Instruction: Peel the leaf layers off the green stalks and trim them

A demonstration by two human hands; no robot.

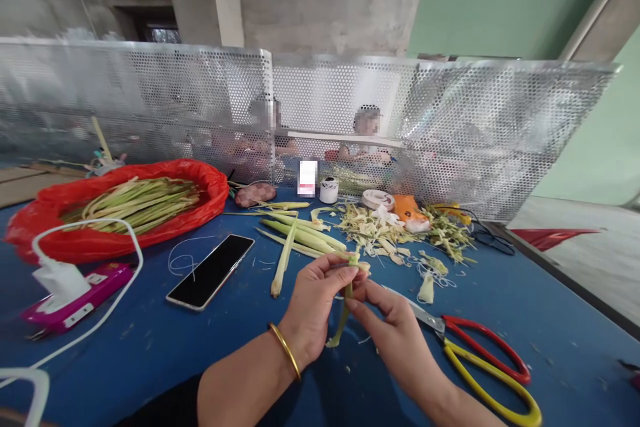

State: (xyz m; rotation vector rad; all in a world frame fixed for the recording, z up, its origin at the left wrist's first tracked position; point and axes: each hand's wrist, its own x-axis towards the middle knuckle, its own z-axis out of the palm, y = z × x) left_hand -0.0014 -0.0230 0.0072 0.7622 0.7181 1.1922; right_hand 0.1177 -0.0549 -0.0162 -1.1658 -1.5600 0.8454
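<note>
Between my two hands is a small folded corn husk piece (354,259), pale green, with a strip trailing below toward the table. My left hand (317,297), gold bangle at the wrist, pinches its upper part between thumb and fingers. Lower down, my right hand (387,327) closes on the hanging strip with thumb and fingertips. Just right of that hand lie scissors (438,325) with one red and one yellow handle, blades partly hidden behind the fingers. Beyond my hands, several long corn husks (303,235) rest on the blue table (240,353).
A phone (213,272) and a purple power strip (80,300) with a white cable are left, before a red bag (205,177) of green stalks. Husk scraps (373,230), a tape roll (378,200) and a thread spool (329,191) stand back. Behind a perforated metal screen (330,90) sit people.
</note>
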